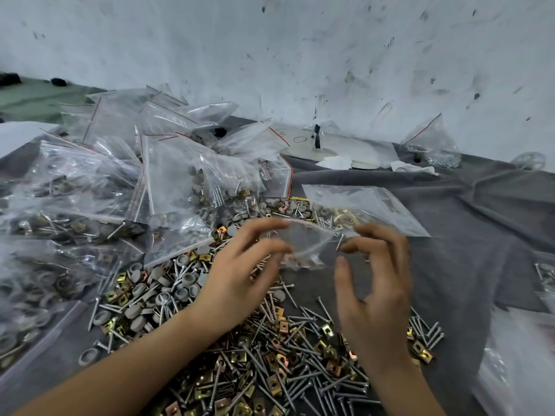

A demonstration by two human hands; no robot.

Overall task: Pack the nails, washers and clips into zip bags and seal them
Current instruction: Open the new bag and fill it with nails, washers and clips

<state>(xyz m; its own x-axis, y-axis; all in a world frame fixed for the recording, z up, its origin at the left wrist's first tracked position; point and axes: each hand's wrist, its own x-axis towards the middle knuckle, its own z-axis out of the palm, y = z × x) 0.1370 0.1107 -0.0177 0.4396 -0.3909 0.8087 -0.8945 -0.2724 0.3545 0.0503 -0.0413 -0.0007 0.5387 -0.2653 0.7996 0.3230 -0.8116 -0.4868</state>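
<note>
Pulling at a small clear zip bag [309, 244] from both ends, the person holds it in the air just above the loose hardware, near the middle of the view. The left hand [240, 274] pinches the bag's left end, forefinger over the far lip and thumb on the near one. The right hand [378, 295] has its curled fingertips closed on the right end, with the thumb raised just below. The bag's mouth gapes a little between the two hands. The picture is blurred there, so what lies inside cannot be told. One thin nail shows by the right fingertips.

Under the hands, on a creased grey cloth [465, 220], lies a broad heap of loose nails [300, 382] mixed with brass-coloured clips [274, 381]. Grey round washers [168, 280] gather further left. A tall heap of filled zip bags [120, 181] with red seal lines covers the left side. Behind the held bag, a flat clear bag [375, 205] rests on the cloth. Against the scuffed white wall [300, 55] stands a puffed bag of metal parts [432, 142], with crumpled white paper [336, 162] to its left.
</note>
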